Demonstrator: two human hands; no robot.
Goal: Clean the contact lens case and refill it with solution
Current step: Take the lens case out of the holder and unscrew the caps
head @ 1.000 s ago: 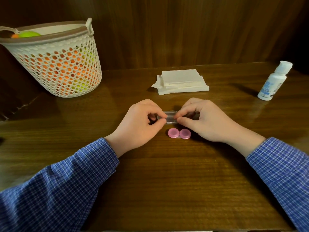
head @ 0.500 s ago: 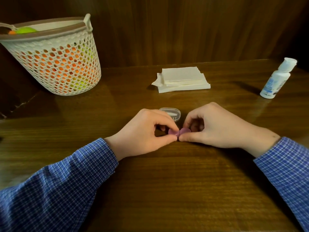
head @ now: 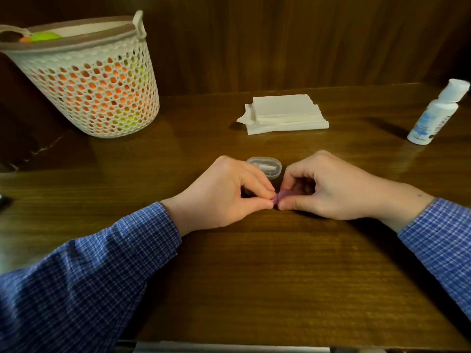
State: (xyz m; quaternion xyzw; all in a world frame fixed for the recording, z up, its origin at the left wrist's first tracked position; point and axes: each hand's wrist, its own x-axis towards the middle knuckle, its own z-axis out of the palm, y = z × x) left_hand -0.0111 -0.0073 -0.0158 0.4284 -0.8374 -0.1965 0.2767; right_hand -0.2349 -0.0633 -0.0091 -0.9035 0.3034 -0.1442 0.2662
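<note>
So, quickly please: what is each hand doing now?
Left hand: pinches the small pink plastic lens case.
Right hand: pinches the same case from the other side.

Open tabletop (head: pixel 254 276) toward camera; blocked behind hands by clear box (head: pixel 265 167), napkin stack (head: pixel 283 113); basket (head: pixel 89 80) far-left, bottle (head: pixel 435 113) far-right.

**Checked Sleeves, Bare Hands**

We wore a long-sleeved shirt in a fine blue-and-white check, the small grid of pale lines crossing a deeper blue ground. The left sleeve (head: pixel 84 278) and right sleeve (head: pixel 441 240) both ended in plain cuffs at the wrists. Our left hand (head: pixel 224 192) and right hand (head: pixel 331 187) were bare, with no gloves showing.
</note>
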